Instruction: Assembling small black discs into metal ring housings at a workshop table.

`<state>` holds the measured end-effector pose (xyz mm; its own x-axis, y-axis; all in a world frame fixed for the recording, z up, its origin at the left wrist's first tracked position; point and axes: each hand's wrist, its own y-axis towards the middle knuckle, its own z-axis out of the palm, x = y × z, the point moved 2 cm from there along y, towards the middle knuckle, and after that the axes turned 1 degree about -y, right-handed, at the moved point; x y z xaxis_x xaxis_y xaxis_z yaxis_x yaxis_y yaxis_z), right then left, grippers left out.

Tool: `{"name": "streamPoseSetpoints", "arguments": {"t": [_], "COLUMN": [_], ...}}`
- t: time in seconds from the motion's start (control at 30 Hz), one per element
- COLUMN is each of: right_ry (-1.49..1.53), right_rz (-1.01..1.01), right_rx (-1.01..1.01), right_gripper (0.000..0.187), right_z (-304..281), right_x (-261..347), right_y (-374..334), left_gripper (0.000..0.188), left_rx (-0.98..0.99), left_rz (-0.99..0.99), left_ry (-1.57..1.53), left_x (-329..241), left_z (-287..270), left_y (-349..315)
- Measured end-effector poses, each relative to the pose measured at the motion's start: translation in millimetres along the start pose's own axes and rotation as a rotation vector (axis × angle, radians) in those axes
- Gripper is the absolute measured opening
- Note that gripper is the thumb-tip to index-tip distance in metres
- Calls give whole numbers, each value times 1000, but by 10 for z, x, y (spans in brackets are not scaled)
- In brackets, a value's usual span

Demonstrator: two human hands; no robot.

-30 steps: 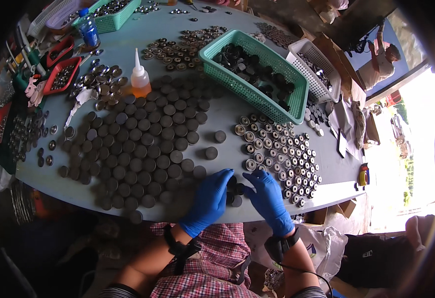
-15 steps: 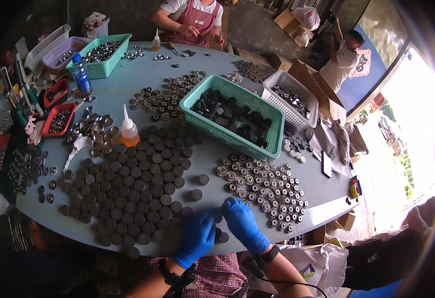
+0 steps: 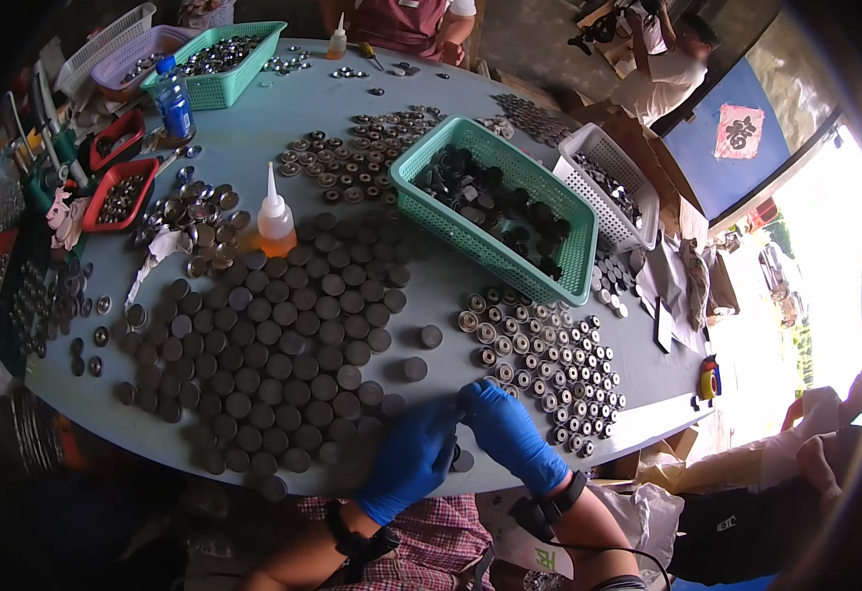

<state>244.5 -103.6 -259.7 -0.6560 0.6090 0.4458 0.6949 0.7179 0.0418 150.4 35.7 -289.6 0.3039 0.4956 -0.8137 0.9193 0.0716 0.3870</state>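
At the left, the red tray (image 3: 108, 228) holds small metal pieces; its raised walls seem useful to stop them from rolling away. Beside it, on the bare table (image 3: 71, 366), lie shiny domed metal pieces (image 3: 204, 212) in a loose heap. The squeeze bottle (image 3: 276, 219) with orange liquid stands upright at the far edge of the dark round discs (image 3: 279, 364), its nozzle to the top, probably to prevent dripping.

These discs lie mostly flat and side by side, in front and to the left of the person, perhaps so that each can be lifted singly. The left hand (image 3: 413, 455), in a blue glove, has its fingers bent inward, near the discs' right edge. Farther back, the green basket (image 3: 490, 248) keeps many black pieces together. The right hand (image 3: 512, 433), also gloved, has its fingertips pinched close together and meets the left. I cannot tell if either one holds something. Just beyond it, ringed metal pieces (image 3: 522, 344) are spread with their holes upward, apparently for easy reach.
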Motion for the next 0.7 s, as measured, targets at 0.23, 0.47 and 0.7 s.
{"name": "streamPoseSetpoints", "arguments": {"t": [0.23,0.47,0.7], "right_ry": [48,-208,-404], "right_rz": [141,121,125], "right_rx": [-288,-241,-55], "right_gripper": [28,25,20], "right_z": [-246,-148,-84], "right_x": [-451,-538,-539], "right_y": [783,1027,1120], "left_gripper": [32,31,28], "left_rx": [-14,-27,-40], "left_rz": [4,29,46], "left_ry": [3,63,-14], "left_x": [17,-26,4], "left_z": [21,-25,10], "left_y": [10,45,-19]}}
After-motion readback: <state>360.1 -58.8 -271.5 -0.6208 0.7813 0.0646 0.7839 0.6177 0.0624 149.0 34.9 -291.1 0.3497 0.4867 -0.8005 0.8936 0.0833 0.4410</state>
